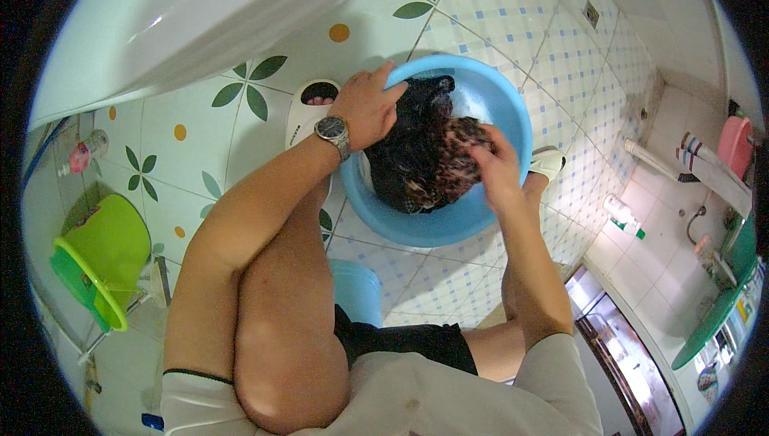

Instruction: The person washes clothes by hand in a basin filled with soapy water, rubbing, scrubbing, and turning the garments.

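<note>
A round light-blue basin point(517, 104) stands on the tiled floor between my feet, with wet black cloth point(404, 148) heaped inside it. My left hand point(364, 108), with a metal watch on its wrist, grips the basin's left rim, its fingers bent over the edge. Inside the basin, toward the right, my right hand point(498, 165) pinches a brown leopard-print cloth point(460, 152) that lies against the black one. A whitish patch shows on the basin's bottom behind the cloth. Part of the left hand's grip is hidden by the hand itself.
A white tub point(200, 20) fills the upper left. A green bucket point(120, 236) is at the left wall. Under me is a light-blue stool point(356, 284). To the right a white bottle point(621, 212) stands by the wall, below a pink basin point(733, 148).
</note>
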A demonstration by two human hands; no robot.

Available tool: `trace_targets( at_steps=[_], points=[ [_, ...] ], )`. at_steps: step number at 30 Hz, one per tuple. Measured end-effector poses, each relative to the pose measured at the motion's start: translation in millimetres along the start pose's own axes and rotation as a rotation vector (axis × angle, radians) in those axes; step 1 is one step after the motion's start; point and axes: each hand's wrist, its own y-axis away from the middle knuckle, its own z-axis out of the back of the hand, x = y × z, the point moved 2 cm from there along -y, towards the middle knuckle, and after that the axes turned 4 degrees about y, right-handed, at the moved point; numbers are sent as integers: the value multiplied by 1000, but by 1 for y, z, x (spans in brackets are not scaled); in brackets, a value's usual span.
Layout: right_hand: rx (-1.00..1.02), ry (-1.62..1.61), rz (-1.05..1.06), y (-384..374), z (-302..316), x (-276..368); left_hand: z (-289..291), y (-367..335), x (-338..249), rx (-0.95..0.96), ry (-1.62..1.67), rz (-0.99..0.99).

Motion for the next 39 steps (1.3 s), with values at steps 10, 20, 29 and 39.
trace_targets(
  at_steps=[10,20,29,39],
  points=[
    [-49,631,528,-5,29,-53,-3,-2,-3,-9,26,-11],
    [-63,1181,163,-74,-45,-68,-3,1,-5,-21,-23,4],
    [116,509,260,30,-51,-70,0,6,-1,77,-23,48],
    [-31,1216,483,-29,-64,-125,1,-4,-8,57,-84,23]
  ],
)
